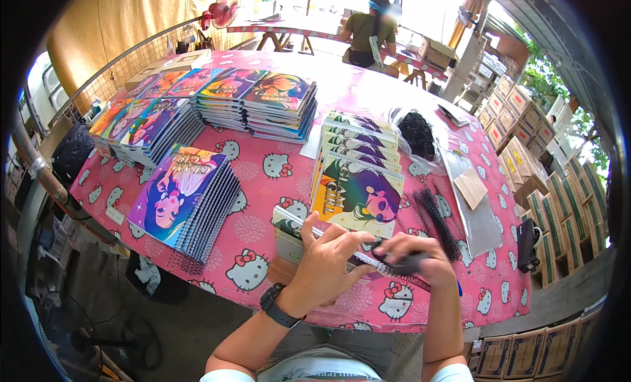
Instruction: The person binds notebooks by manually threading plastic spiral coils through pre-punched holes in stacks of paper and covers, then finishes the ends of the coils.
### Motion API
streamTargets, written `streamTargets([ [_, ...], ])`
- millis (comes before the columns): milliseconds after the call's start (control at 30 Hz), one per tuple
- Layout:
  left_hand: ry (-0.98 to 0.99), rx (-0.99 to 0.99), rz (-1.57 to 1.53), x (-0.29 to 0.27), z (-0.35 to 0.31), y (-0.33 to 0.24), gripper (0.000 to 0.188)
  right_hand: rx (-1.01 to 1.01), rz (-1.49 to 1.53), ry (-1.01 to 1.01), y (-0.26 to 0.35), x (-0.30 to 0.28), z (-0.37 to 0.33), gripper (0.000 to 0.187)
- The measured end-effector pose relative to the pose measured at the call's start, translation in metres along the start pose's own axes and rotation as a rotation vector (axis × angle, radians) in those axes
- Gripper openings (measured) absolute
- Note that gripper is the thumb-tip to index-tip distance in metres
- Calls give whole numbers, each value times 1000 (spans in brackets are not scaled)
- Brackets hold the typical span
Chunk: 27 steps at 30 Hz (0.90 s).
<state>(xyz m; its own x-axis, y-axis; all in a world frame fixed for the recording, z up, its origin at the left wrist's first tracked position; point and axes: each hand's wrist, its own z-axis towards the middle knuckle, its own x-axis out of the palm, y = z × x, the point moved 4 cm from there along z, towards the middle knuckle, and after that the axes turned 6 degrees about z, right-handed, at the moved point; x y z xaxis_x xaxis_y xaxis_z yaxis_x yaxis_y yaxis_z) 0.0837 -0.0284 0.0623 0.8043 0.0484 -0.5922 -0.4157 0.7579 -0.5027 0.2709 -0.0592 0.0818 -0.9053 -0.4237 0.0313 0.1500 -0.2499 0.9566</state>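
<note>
My left hand (328, 254), with a black watch on its wrist, grips a notebook (287, 225) tilted up on its edge at the table's front. Its thumb lies by the bound edge, where a black wire coil runs. Closed and a little blurred, my right hand (424, 258) holds a black-handled tool (409, 262) against that coil; its jaws cannot be made out. Just beyond my hands lies a fanned stack of spiral notebooks (358, 191) with an illustrated cover. Loose black wire coils (437, 217) rest to the right of the stack.
A pile of coil-bound notebooks (187, 198) stands at left on the pink patterned table (253, 227). Taller notebook stacks (279, 106) stand farther back. At right are a plastic bag of black coils (417, 133) and a clear sheet (474, 214). Another person (371, 33) sits beyond.
</note>
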Motion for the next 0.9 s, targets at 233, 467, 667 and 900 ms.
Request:
streamTargets([
  [233,17,2,-24,-4,3,-1,57,206,-328,-41,3,1,7,67],
  [467,42,-33,108,-18,-2,12,61,167,-440,-44,-9,1,26,58],
  [667,38,-30,52,-17,-2,15,66,112,-419,40,-8,3,33,37],
  [900,18,-14,67,-23,3,16,76,293,-551,-34,-20,-2,46,56],
])
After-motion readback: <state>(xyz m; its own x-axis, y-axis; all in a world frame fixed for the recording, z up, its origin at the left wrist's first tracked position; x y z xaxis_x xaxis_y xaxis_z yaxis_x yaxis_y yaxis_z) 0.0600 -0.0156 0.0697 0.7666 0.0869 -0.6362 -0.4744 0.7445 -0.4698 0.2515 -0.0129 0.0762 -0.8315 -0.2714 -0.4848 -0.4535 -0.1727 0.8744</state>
